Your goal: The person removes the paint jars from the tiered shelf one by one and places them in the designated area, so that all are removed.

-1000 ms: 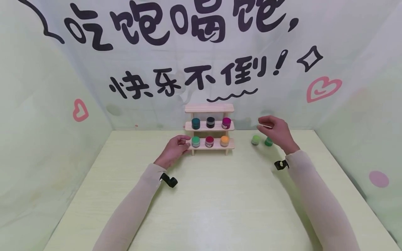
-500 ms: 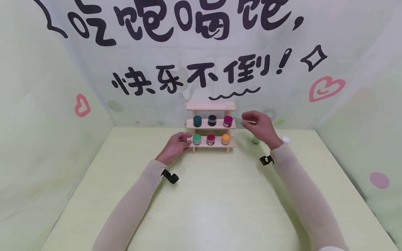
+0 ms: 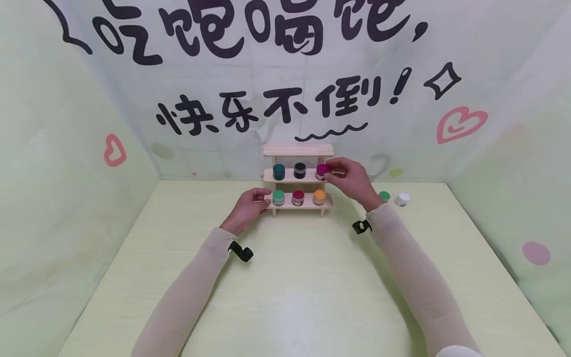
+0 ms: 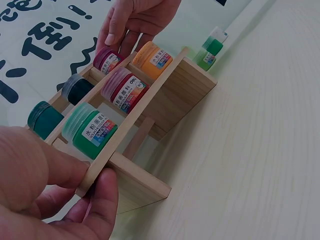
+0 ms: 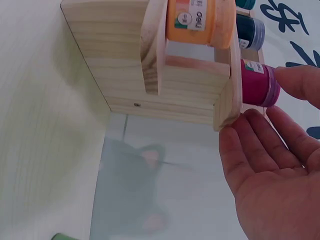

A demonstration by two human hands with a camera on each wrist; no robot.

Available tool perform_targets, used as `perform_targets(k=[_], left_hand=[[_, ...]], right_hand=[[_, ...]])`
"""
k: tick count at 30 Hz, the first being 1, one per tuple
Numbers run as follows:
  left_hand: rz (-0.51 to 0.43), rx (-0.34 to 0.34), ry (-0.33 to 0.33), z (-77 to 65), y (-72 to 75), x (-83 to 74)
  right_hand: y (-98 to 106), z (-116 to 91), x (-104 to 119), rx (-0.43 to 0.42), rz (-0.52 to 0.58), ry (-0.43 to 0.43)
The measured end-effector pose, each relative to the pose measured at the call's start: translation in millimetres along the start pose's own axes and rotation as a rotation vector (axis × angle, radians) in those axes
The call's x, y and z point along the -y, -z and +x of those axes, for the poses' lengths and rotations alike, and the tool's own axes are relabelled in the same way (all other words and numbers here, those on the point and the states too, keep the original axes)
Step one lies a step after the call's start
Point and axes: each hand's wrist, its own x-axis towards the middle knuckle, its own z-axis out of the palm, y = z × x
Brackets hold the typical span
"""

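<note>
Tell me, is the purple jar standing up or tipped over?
Upright: the purple jar stands on the middle shelf, its lid uppermost, with the right hand's fingers at it.

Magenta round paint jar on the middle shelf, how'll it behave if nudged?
The magenta round paint jar is probably stiff, judging by its smooth, hard-looking wall. Standing upright and squat, it should resist tipping; knocked over, its cylindrical side could roll.

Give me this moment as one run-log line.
left hand: pinches wooden three-tier rack; right hand: fingers around round magenta jar; table: white round jar, green-lidded jar
</note>
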Motion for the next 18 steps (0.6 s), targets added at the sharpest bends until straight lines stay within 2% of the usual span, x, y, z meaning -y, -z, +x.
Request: perform_targets(k=[9, 18], left_hand=[[-0.012, -0.002, 0.009, -0.6, 0.9, 1.5], [-0.009, 0.001, 0.009, 0.7, -0.9, 2.3]], right_hand=[[-10.0, 2.3, 3.9, 0.008, -0.031, 0.005], [-7.6, -0.3, 0.9, -0.001, -0.026, 0.032]])
